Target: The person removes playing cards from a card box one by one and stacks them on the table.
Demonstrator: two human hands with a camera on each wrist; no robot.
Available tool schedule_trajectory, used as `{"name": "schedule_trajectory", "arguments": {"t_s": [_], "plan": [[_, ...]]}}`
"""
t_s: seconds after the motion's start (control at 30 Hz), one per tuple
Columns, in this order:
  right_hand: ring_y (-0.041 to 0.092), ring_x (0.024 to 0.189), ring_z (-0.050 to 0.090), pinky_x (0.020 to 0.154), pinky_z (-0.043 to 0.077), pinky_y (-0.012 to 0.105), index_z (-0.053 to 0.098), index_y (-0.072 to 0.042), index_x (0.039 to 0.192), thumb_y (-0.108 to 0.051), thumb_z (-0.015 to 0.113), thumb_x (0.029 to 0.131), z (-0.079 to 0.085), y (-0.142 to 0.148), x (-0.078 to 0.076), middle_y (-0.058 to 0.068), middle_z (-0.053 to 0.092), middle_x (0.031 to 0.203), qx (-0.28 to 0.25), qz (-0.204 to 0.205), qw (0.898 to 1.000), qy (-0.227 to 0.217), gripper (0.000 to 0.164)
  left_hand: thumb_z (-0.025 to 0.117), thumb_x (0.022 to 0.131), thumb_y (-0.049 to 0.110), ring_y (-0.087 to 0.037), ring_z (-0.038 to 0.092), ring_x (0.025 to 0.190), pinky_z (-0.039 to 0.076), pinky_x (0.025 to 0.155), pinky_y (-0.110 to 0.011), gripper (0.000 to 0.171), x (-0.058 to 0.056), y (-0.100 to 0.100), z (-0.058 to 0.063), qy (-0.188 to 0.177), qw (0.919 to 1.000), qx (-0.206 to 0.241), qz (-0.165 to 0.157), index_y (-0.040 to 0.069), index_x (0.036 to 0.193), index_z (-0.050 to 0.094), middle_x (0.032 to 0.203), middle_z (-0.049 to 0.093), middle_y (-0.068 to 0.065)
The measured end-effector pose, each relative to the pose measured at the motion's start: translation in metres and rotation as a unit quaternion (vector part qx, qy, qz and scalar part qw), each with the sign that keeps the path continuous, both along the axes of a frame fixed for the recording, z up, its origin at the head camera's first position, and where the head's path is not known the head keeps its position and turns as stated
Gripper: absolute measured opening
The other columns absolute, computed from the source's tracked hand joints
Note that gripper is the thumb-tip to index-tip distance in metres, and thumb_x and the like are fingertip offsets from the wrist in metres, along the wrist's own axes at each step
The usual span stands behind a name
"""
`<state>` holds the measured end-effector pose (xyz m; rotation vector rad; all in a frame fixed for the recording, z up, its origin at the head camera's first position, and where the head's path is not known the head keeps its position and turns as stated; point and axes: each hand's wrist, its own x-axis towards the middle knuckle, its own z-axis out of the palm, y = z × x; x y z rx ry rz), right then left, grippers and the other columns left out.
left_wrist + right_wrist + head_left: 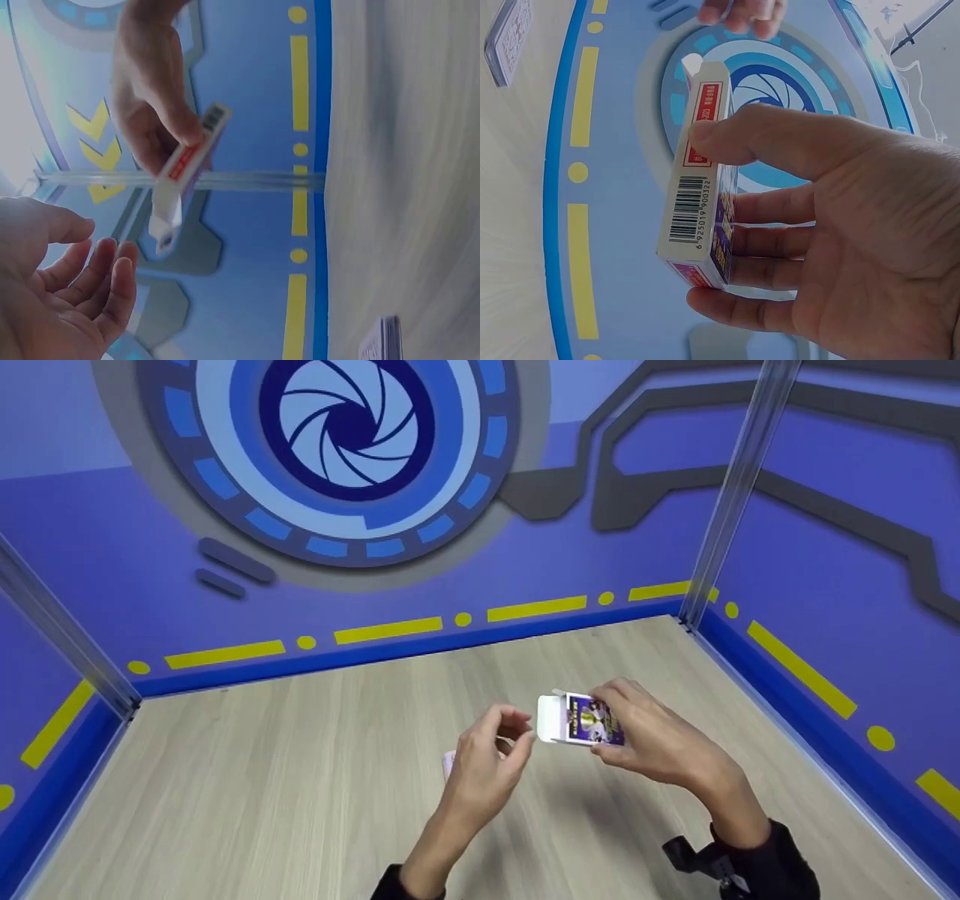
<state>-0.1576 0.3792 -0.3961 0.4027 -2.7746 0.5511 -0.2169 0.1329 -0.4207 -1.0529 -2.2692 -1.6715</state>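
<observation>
My right hand (660,739) grips a small card box (585,720), thumb on one narrow side and fingers on the other. The box has a purple printed face with a gold trophy. In the right wrist view its white narrow side shows a barcode (688,211) and a red label. The white end flap (551,718) stands out toward my left hand (480,772). That hand holds nothing; its fingers are loosely bent, a short gap from the flap. Behind it on the table lies a stack of cards (508,41), mostly hidden in the head view.
Beneath both hands is a pale wood-grain table (285,780). Blue printed panels (420,592) with yellow dashes wall it at the back and both sides. Metal posts (739,487) stand at the corners. A black wrist camera strap (772,862) is on the right forearm.
</observation>
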Motion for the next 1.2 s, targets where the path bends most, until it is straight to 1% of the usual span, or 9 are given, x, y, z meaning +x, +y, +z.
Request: {"name": "schedule_trajectory", "arguments": {"t_s": [0.13, 0.23, 0.33, 0.43, 0.6, 0.73, 0.87, 1.1, 1.2], "plan": [[0.017, 0.101, 0.054, 0.082, 0.053, 0.035, 0.057, 0.002, 0.132, -0.016, 0.088, 0.082, 0.000, -0.005, 0.000, 0.009, 0.058, 0.123, 0.005, 0.009, 1.000, 0.002, 0.061, 0.068, 0.099, 0.006, -0.014, 0.065, 0.090, 0.056, 0.077, -0.029, 0.015, 0.008, 0.004, 0.003, -0.040, 0.9977, 0.039, -0.038, 0.002, 0.112, 0.061, 0.101, 0.066, -0.002], [0.017, 0.102, 0.053, 0.082, 0.053, 0.035, 0.057, 0.001, 0.131, -0.017, 0.088, 0.082, 0.000, -0.009, 0.001, 0.008, 0.057, 0.122, 0.012, 0.015, 1.000, 0.002, 0.061, 0.068, 0.099, 0.006, -0.014, 0.065, 0.091, 0.057, 0.078, -0.029, 0.014, 0.010, 0.008, 0.001, -0.053, 0.9957, 0.054, -0.054, 0.003, 0.110, 0.060, 0.102, 0.065, -0.004], [0.016, 0.101, 0.053, 0.082, 0.053, 0.034, 0.057, 0.000, 0.131, -0.019, 0.088, 0.082, 0.000, -0.013, 0.002, 0.006, 0.057, 0.122, 0.018, 0.021, 1.000, 0.001, 0.060, 0.068, 0.099, 0.006, -0.015, 0.065, 0.093, 0.056, 0.081, -0.029, 0.013, 0.008, 0.011, -0.003, -0.049, 0.9964, 0.050, -0.048, 0.005, 0.109, 0.060, 0.103, 0.065, -0.005], [0.015, 0.101, 0.053, 0.082, 0.053, 0.034, 0.057, -0.001, 0.131, -0.019, 0.089, 0.082, 0.001, -0.015, 0.003, 0.006, 0.057, 0.122, 0.021, 0.030, 0.999, 0.005, 0.061, 0.068, 0.098, 0.004, -0.014, 0.064, 0.093, 0.056, 0.082, -0.029, 0.013, 0.004, 0.013, -0.009, -0.051, 0.9976, 0.040, -0.025, 0.005, 0.108, 0.060, 0.103, 0.065, -0.006], [0.014, 0.101, 0.054, 0.083, 0.053, 0.034, 0.058, -0.002, 0.130, -0.020, 0.088, 0.082, 0.002, -0.019, 0.003, 0.005, 0.058, 0.122, 0.022, 0.045, 0.999, 0.012, 0.060, 0.068, 0.098, 0.004, -0.013, 0.063, 0.093, 0.055, 0.081, -0.028, 0.015, -0.002, 0.015, -0.016, -0.091, 0.9955, 0.027, -0.001, 0.006, 0.109, 0.059, 0.101, 0.063, -0.002], [0.013, 0.100, 0.055, 0.082, 0.053, 0.033, 0.057, -0.004, 0.131, -0.023, 0.088, 0.083, 0.003, -0.022, 0.004, 0.004, 0.058, 0.123, 0.017, 0.053, 0.998, 0.005, 0.060, 0.069, 0.098, 0.006, -0.013, 0.061, 0.091, 0.054, 0.080, -0.027, 0.016, -0.004, 0.015, -0.018, -0.115, 0.9928, 0.036, -0.007, 0.005, 0.110, 0.058, 0.100, 0.061, -0.001], [0.013, 0.101, 0.054, 0.082, 0.053, 0.032, 0.057, -0.004, 0.132, -0.025, 0.087, 0.084, 0.004, -0.026, 0.005, 0.004, 0.057, 0.123, 0.019, 0.058, 0.998, 0.006, 0.060, 0.072, 0.096, 0.006, -0.014, 0.058, 0.088, 0.052, 0.076, -0.025, 0.019, -0.005, 0.014, -0.018, -0.124, 0.9910, 0.048, -0.016, 0.004, 0.108, 0.057, 0.097, 0.060, -0.004], [0.013, 0.102, 0.054, 0.083, 0.054, 0.033, 0.057, -0.005, 0.131, -0.023, 0.088, 0.083, 0.004, -0.027, 0.007, 0.004, 0.057, 0.123, 0.024, 0.062, 0.998, 0.009, 0.060, 0.076, 0.093, 0.005, -0.013, 0.056, 0.087, 0.049, 0.074, -0.022, 0.025, -0.006, 0.012, -0.017, -0.150, 0.9873, 0.041, -0.031, 0.003, 0.107, 0.055, 0.096, 0.058, -0.005], [0.014, 0.103, 0.055, 0.084, 0.054, 0.034, 0.057, -0.005, 0.132, -0.024, 0.088, 0.084, 0.004, -0.027, 0.007, 0.004, 0.057, 0.124, 0.025, 0.063, 0.998, 0.005, 0.060, 0.077, 0.092, 0.004, -0.013, 0.056, 0.085, 0.049, 0.073, -0.021, 0.027, -0.006, 0.011, -0.018, -0.151, 0.9872, 0.037, -0.035, 0.002, 0.108, 0.055, 0.095, 0.058, -0.006]]}}
